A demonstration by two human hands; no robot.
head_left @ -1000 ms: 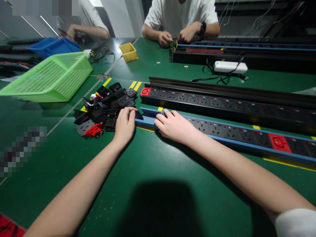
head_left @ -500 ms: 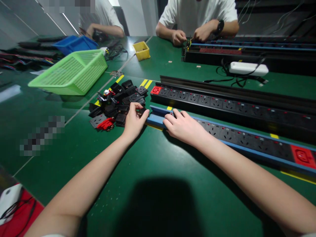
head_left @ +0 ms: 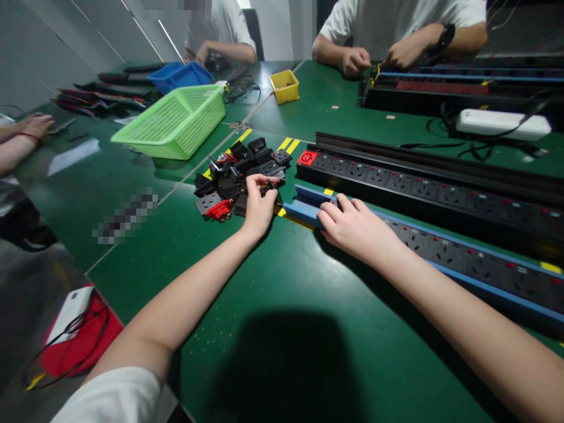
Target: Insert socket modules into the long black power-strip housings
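Observation:
My left hand [head_left: 261, 202] is pinched around a small black socket module [head_left: 269, 187], partly hidden by the fingers. It is at the right side of a loose pile of black socket modules [head_left: 229, 187], one with a red part. Just right of it begins the open end of a blue power strip housing [head_left: 304, 212]. My right hand [head_left: 359, 226] lies over this housing, fingers curled onto its channel; what is beneath the fingertips is hidden. Numbered black sockets [head_left: 445, 249] fill the housing right of that hand.
Behind the blue strip lies a black power strip [head_left: 374, 179] with a red end socket [head_left: 306, 157]. A green basket [head_left: 176, 126], a blue bin [head_left: 178, 76] and a yellow bin [head_left: 285, 88] stand farther back. Across the table a co-worker's hands [head_left: 356, 61] work at another strip.
The view has swung left, so things appear farther right. My left hand has drawn slightly away from the housing's end toward the pile, module still in it. My right hand stays on the housing.

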